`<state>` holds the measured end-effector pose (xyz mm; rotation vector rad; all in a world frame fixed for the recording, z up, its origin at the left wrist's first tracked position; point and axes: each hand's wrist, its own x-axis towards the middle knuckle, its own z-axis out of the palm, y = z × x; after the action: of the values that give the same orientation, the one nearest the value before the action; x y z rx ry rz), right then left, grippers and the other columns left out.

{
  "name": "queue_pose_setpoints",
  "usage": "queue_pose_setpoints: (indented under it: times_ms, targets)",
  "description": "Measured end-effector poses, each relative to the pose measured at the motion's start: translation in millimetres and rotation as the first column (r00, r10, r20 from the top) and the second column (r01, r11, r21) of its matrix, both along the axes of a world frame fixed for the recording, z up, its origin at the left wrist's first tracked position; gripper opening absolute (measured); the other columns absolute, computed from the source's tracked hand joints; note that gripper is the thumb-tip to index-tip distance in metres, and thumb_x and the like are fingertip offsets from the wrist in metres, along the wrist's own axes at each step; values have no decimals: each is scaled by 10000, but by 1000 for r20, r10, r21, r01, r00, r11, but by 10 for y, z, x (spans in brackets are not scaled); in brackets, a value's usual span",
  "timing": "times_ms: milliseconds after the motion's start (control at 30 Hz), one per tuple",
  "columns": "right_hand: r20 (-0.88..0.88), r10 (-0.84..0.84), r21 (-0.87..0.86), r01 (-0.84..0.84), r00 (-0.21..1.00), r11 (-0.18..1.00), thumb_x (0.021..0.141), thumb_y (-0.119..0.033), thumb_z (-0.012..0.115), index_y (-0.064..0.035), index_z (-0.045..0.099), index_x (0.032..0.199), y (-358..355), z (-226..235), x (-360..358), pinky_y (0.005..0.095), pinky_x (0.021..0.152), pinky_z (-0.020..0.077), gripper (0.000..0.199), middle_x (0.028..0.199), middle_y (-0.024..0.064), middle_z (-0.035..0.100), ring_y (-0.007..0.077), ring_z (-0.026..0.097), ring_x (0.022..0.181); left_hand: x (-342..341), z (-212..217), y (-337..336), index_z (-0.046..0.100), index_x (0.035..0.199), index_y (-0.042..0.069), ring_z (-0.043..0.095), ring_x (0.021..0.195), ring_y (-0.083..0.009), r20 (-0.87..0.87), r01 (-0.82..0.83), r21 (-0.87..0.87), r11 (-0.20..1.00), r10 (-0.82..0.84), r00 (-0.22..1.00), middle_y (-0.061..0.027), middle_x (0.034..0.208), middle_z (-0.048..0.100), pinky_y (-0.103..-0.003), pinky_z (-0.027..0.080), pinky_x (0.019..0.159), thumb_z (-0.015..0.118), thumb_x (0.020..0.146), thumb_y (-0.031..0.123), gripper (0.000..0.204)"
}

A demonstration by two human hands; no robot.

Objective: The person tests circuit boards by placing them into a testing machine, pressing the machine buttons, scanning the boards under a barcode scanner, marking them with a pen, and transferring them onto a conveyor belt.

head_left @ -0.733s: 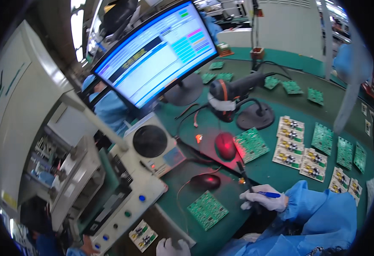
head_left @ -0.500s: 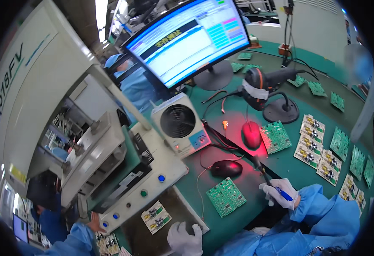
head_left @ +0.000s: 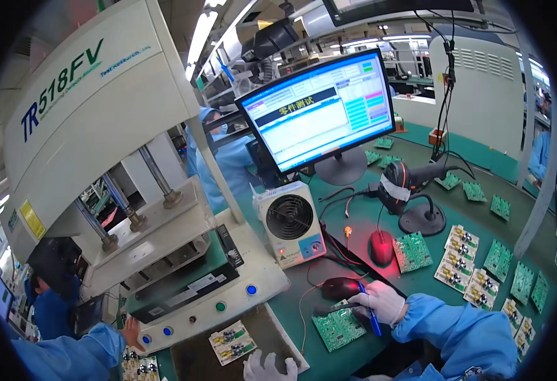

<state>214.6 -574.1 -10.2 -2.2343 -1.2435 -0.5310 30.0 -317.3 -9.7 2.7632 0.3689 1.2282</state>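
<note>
My right hand, in a white glove, is closed around a blue pen and a dark slim tool whose kind I cannot make out. The tool reaches over the top edge of a green circuit board on the green bench. At the bottom edge my left hand, also gloved, has its fingers apart and nothing in them. It is just below a cream circuit board with yellow and black parts, lying on a dark tray surface. The lower part of this hand is cut off.
A large press-like machine with buttons fills the left; another person's bare hand rests by a blue button. A fan unit, monitor, black mouse, red-lit mouse and scanner stand behind. Several boards lie right.
The view has tilted and shifted. My right hand has moved left, bringing the pen and dark tool from beside the green board to over it. My left hand stays open near the cream board.
</note>
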Motion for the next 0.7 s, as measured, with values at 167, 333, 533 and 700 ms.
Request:
queue_pose_setpoints:
  times_ms: [167,333,533,700]
  targets:
    - [-141,-70,12,73,988,997,840,-272,697,-169,668,1061,-46,-99,0,436,665,467,245,743,105,593,306,590,746,27,-5,5,657,975,40,594,1053,-368,-17,34,10,999,-34,999,-191,1108,629,-496,480,917,729,740,259,330]
    - [-99,-59,62,65,993,996,857,-288,682,-148,670,1053,-17,-80,19,439,630,466,241,710,111,587,313,586,696,103,-38,22,664,939,38,632,980,-336,-28,88,12,996,-88,996,-162,1041,663,-464,500,898,717,754,260,294]
    - [-179,-37,47,46,983,998,879,-305,662,-110,663,1059,13,-59,-13,445,640,478,266,732,137,622,331,611,697,82,-12,45,668,937,39,629,989,-333,-46,97,-2,995,-97,994,-159,1057,664,-468,495,921,700,773,257,275]
    - [-202,-36,25,42,979,999,895,-312,640,-92,655,1062,16,-25,-36,445,663,495,276,744,145,650,334,640,716,71,-6,25,667,942,33,628,994,-333,-63,78,-8,997,-79,995,-156,1047,664,-474,493,927,699,777,266,287]
